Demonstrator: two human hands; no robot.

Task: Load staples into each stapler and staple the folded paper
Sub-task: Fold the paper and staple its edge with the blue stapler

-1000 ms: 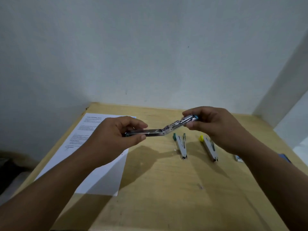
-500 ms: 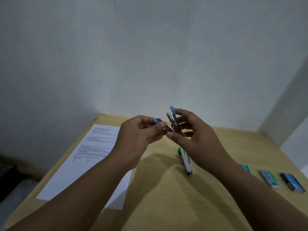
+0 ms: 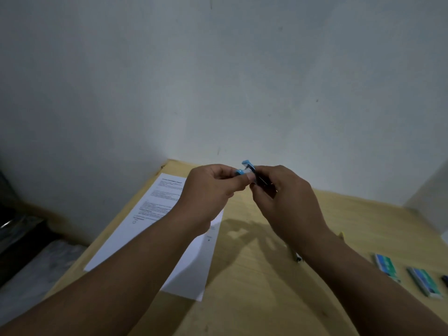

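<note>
The left hand [image 3: 208, 187] and the right hand [image 3: 286, 197] are raised together above the counter [image 3: 254, 275]. Both grip one blue-tipped stapler [image 3: 247, 169], fingers curled round its ends. A printed paper sheet [image 3: 155, 229] lies on the counter below the left forearm. Two staple boxes [image 3: 386, 266] lie at the near right, beside another stapler's tip [image 3: 297, 258] under the right wrist.

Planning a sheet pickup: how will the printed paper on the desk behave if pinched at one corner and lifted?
The printed sheet lies flat and thin on the desk, so it would probably droop, not stay stiff. Likely very light; a push may slide it on the smooth wood. Its near corner looks flush with the top, so pinching may need an edge lifted first.
</note>
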